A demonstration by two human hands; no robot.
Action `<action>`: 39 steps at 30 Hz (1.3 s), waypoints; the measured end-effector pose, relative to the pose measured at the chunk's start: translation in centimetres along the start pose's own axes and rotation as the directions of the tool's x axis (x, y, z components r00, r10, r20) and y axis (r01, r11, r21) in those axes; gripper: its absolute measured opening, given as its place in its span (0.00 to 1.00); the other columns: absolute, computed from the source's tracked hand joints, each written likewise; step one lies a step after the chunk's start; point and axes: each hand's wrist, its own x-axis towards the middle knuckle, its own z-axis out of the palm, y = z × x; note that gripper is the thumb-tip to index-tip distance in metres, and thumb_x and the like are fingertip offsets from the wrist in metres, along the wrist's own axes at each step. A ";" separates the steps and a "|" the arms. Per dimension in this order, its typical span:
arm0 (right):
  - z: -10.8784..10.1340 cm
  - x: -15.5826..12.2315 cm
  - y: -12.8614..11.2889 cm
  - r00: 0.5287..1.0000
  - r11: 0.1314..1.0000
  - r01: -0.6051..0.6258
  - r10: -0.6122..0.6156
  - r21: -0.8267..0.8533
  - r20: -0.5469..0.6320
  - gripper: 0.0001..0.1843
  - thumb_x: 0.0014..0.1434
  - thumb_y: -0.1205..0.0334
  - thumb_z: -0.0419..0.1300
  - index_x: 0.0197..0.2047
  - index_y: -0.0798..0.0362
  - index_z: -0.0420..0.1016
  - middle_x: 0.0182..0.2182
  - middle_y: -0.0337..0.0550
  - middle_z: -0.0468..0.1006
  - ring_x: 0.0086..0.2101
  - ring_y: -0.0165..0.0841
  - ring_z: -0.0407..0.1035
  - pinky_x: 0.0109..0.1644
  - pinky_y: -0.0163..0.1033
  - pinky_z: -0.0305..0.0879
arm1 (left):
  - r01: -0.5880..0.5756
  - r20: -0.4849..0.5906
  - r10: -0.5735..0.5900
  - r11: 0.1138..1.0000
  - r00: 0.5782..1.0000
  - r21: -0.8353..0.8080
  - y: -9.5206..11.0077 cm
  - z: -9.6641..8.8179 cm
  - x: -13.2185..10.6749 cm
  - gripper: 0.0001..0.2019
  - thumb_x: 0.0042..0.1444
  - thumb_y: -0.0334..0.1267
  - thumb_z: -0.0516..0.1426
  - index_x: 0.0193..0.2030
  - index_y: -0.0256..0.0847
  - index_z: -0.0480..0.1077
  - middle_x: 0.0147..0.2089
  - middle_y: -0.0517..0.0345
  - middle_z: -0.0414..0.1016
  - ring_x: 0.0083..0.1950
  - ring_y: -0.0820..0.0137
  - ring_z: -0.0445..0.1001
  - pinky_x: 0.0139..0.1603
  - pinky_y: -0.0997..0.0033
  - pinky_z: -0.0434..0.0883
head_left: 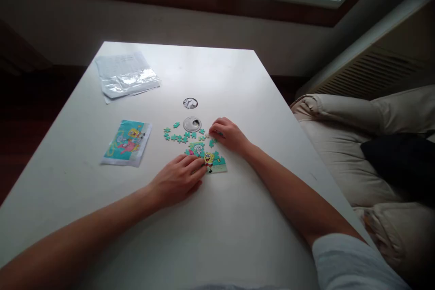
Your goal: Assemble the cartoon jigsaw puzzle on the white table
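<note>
A partly joined jigsaw puzzle [217, 165] with cartoon figures on a teal ground lies on the white table. My left hand [178, 179] rests over its left side, fingers stretched out and covering part of the picture. At the puzzle's upper right, my right hand [229, 135] has its fingers bent together at a small pale puzzle piece [207, 135], which they partly hide. Loose teal puzzle pieces [179, 138] spread in a band beyond the joined part, several of them close to my right fingertips.
To the left lies a printed reference picture [125, 142] with the cartoon figures. Clear plastic sleeves with papers [127, 74] sit at the far left of the table [217, 244]. A round metal grommet [192, 124] and a hole [190, 103] are behind the pieces. A beige sofa [333, 158] stands right.
</note>
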 end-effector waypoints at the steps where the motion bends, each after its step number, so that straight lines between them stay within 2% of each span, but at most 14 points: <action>1: 0.1 0.0 0.0 1.000 1.000 0.004 -0.004 0.001 -0.004 0.08 0.68 0.63 0.56 0.39 0.49 0.77 0.40 0.46 0.75 0.43 0.38 0.67 0.50 0.43 0.65 | -0.001 -0.002 0.001 1.000 1.000 -0.002 0.0 0.0 0.0 0.15 0.68 0.35 0.51 0.59 0.39 0.67 0.61 0.46 0.71 0.61 0.57 0.69 0.59 0.55 0.67; 7: 0.0 0.0 0.0 1.000 1.000 0.000 0.000 0.023 0.001 0.08 0.66 0.64 0.58 0.44 0.48 0.78 0.42 0.46 0.75 0.44 0.37 0.68 0.50 0.43 0.66 | 0.000 -0.004 0.000 1.000 1.000 -0.004 0.0 0.0 0.0 0.15 0.69 0.36 0.51 0.59 0.39 0.67 0.61 0.46 0.71 0.61 0.57 0.69 0.59 0.55 0.67; 19: -0.6 0.1 -0.4 0.997 0.999 0.038 -0.037 -0.017 0.067 0.07 0.64 0.60 0.61 0.44 0.47 0.79 0.43 0.46 0.75 0.44 0.38 0.67 0.51 0.45 0.65 | -0.001 -0.004 0.001 1.000 1.000 -0.007 0.0 -0.1 0.0 0.14 0.68 0.35 0.52 0.58 0.39 0.68 0.60 0.46 0.71 0.61 0.58 0.69 0.59 0.55 0.67; 23: -0.2 0.0 -0.8 0.999 0.999 0.013 -0.012 -0.051 0.032 0.08 0.68 0.61 0.57 0.42 0.48 0.79 0.42 0.47 0.75 0.44 0.38 0.67 0.51 0.44 0.64 | -0.002 -0.004 0.002 1.000 1.000 -0.005 0.0 0.0 0.0 0.14 0.68 0.36 0.51 0.58 0.39 0.68 0.61 0.47 0.71 0.61 0.58 0.69 0.59 0.56 0.67; 27: -0.1 -0.2 -1.5 0.998 0.998 -0.057 0.057 0.020 -0.007 0.09 0.68 0.60 0.57 0.39 0.50 0.78 0.40 0.45 0.76 0.42 0.37 0.68 0.48 0.42 0.65 | 0.021 0.010 -0.021 1.000 1.000 0.009 -0.1 -0.2 0.0 0.15 0.68 0.36 0.52 0.59 0.39 0.67 0.60 0.46 0.71 0.61 0.57 0.68 0.58 0.56 0.67; 33: -0.6 -0.1 -3.1 0.990 0.976 -0.132 0.121 0.172 0.070 0.08 0.66 0.61 0.59 0.38 0.51 0.79 0.35 0.42 0.76 0.37 0.33 0.69 0.42 0.39 0.64 | 0.067 0.019 -0.067 0.998 0.998 0.009 -0.4 -0.4 0.0 0.12 0.68 0.36 0.52 0.56 0.39 0.68 0.56 0.47 0.73 0.60 0.58 0.69 0.58 0.55 0.66; 39: -0.5 -0.1 -3.9 0.985 0.977 -0.131 0.109 0.167 0.135 0.06 0.63 0.61 0.64 0.34 0.51 0.79 0.35 0.42 0.76 0.39 0.34 0.68 0.46 0.40 0.62 | 0.072 0.026 -0.072 0.997 0.997 0.005 -0.4 -0.4 0.0 0.12 0.69 0.35 0.50 0.56 0.39 0.68 0.55 0.47 0.73 0.59 0.58 0.69 0.57 0.55 0.66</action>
